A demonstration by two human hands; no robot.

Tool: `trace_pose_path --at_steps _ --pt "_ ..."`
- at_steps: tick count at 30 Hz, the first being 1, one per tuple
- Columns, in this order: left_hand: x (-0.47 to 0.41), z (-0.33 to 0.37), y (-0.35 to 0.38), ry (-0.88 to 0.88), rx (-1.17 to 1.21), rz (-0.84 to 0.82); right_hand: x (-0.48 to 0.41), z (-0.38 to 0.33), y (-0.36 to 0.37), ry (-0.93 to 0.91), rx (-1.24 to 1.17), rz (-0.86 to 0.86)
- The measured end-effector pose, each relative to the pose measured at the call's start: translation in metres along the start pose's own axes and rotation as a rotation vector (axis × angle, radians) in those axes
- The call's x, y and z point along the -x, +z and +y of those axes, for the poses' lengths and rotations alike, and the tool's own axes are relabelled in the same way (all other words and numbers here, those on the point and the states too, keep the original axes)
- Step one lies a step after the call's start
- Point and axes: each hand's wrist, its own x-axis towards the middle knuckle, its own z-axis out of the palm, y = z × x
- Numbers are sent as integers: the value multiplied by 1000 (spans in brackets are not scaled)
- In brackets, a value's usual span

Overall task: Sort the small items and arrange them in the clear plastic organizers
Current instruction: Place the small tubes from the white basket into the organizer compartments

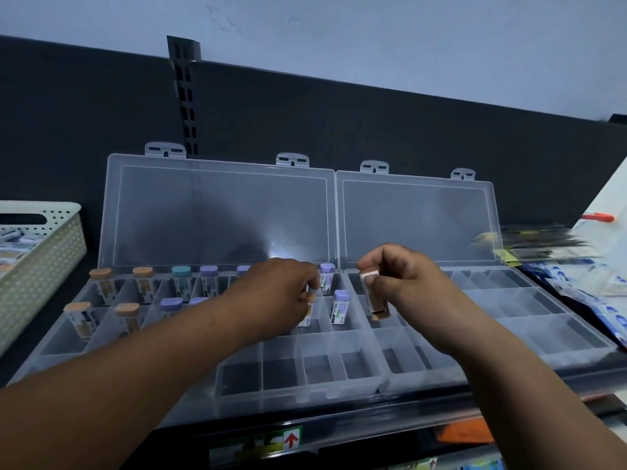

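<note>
Two clear plastic organizers sit side by side on a dark shelf, lids raised. The left organizer [237,378] holds several small capped tubes standing in its back compartments, with orange [100,274], teal [181,272] and purple [341,295] caps. My left hand [281,286] reaches into a compartment near its right end and pinches a small tube, mostly hidden by the fingers. My right hand [403,283] grips a brown tube with a white cap [375,296] over the back left corner of the right organizer [543,337], whose visible compartments hold nothing.
A white perforated basket [51,252] with more packets stands at the left. Blue and white packets [604,300] and a stack of flat packs [543,242] lie at the right. A dark back panel rises behind the lids. The shelf's front edge carries a label with a red arrow [291,439].
</note>
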Motion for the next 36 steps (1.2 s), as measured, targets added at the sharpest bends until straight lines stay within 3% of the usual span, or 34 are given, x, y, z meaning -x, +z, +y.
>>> trace_pose_path --at_steps 8,19,29,36 --pt "8 3 -6 96 -4 86 19 -9 -4 -96 -26 -93" --pt "17 9 -6 131 -34 56 24 -7 3 -73 -5 -93" --pt "17 7 -11 142 -51 64 25 4 -2 -90 408 -34" --pt "16 5 -10 130 -35 53 29 14 -10 -98 665 -107"
